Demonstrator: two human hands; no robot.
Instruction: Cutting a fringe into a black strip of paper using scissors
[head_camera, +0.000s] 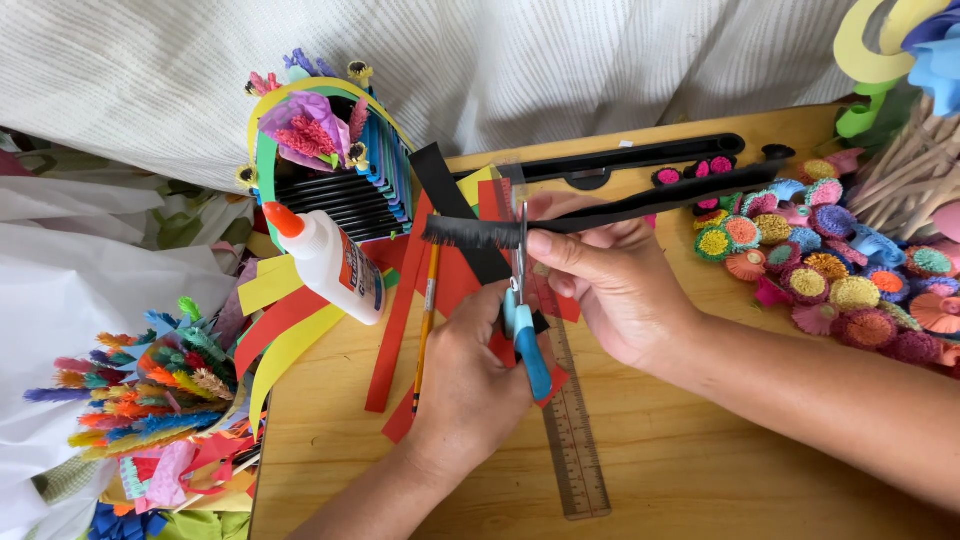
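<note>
Two bare hands meet at the middle of a wooden table, working one strip of paper. The left hand is clenched around the blue handles of a pair of scissors, its blades pointing up toward twelve o'clock. The right hand, entering from four o'clock, pinches a long black paper strip between thumb and fingertips. That strip's long axis runs roughly from nine o'clock to two o'clock, crossing the blades almost at a right angle, just above the left hand's grip and touching the right hand's. Its left end, at ten o'clock from the scissors, is already cut into a fine fringe; the uncut length stretches away to the right. The right hand is nearer the strip; the left hand sits directly below it. Outward, a clear ruler lies under both hands, a white glue bottle lies at nine o'clock, and a heap of coloured paper rosettes spreads at three o'clock.
</note>
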